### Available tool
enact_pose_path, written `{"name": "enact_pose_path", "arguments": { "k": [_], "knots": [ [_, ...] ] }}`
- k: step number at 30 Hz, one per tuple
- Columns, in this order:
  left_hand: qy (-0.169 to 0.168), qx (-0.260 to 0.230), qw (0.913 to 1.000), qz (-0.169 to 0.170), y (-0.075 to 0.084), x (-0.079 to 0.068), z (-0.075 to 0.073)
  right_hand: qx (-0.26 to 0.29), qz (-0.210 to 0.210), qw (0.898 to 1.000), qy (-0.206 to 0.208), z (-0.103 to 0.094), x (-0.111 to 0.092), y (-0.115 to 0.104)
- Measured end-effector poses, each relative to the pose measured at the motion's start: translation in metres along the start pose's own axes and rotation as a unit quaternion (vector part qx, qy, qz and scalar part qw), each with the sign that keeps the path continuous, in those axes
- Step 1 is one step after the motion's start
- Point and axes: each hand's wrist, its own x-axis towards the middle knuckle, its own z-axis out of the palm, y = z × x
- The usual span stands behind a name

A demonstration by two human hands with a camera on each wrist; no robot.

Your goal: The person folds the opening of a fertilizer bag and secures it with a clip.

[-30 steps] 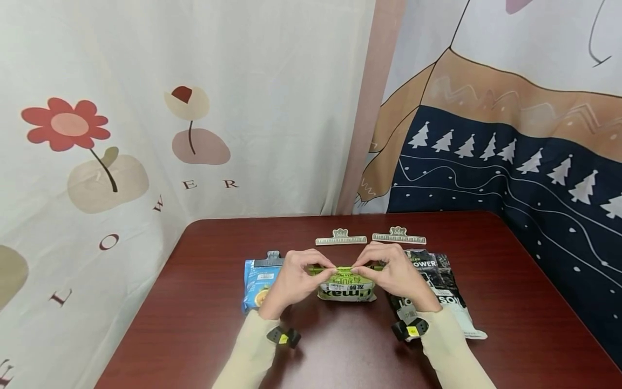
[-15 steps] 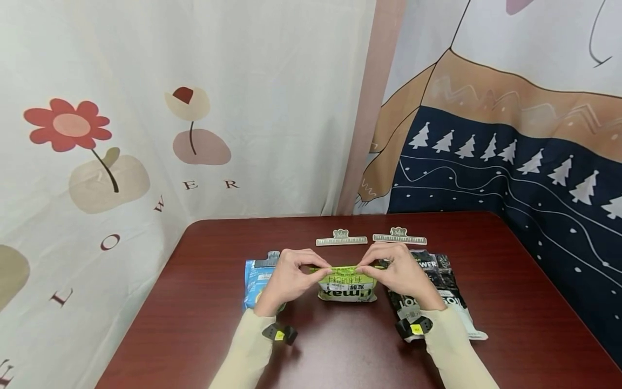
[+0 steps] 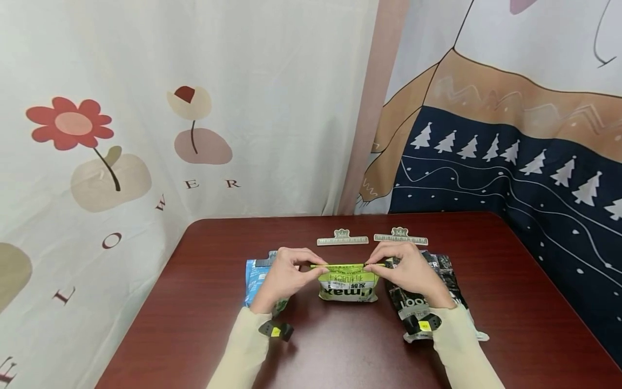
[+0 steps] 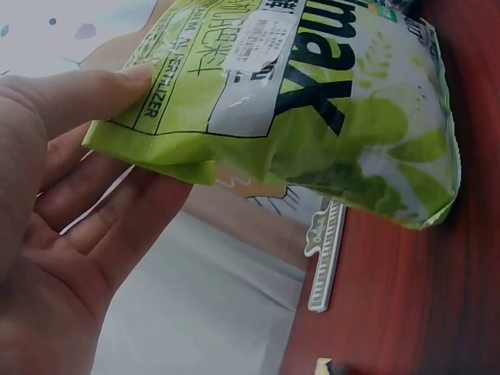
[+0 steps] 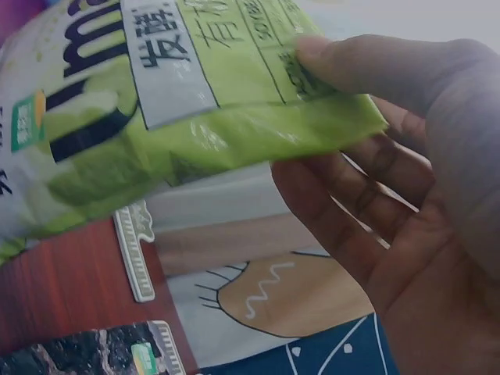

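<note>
A green and white fertilizer bag (image 3: pixel 347 290) stands in the middle of the table, its printing upside down in the head view. The left hand (image 3: pixel 288 274) pinches the left end of its folded top edge between thumb and fingers. At the opposite end, the right hand (image 3: pixel 410 272) pinches the same edge. In the left wrist view the thumb presses on the printed side of the bag (image 4: pixel 367 117), with fingers behind. The right wrist view has the right thumb on the front of the bag (image 5: pixel 180 78) and fingers beneath the fold.
Two ruler-marked clips (image 3: pixel 342 238) lie behind the bag. A blue packet (image 3: pixel 255 281) with a grey clip (image 3: pixel 264 261) on its top lies left, partly behind the left hand. A black and white bag (image 3: pixel 412 305) lies right, under the right forearm. Curtains hang behind the table (image 3: pixel 160 324).
Both hands have slid apart along the bag's top edge, the left going left and the right going right. The edge now looks straighter, and the bag stays in place.
</note>
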Motion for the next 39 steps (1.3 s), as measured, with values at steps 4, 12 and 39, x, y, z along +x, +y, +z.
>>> {"name": "enact_pose_path", "arguments": {
  "k": [4, 12, 39],
  "knots": [
    [-0.001, -0.013, 0.9998, -0.012, -0.001, -0.001, 0.0, -0.002, -0.017, 1.0, -0.004, -0.004, -0.002, 0.002],
    [-0.018, -0.034, 0.9979, -0.053, -0.002, 0.006, -0.004, -0.003, -0.048, 0.999, -0.002, -0.008, 0.002, 0.009],
    [-0.002, -0.063, 0.9916, -0.113, -0.006, -0.002, -0.016, 0.035, 0.024, 0.997, -0.059, -0.013, -0.002, 0.005]
  ]
}}
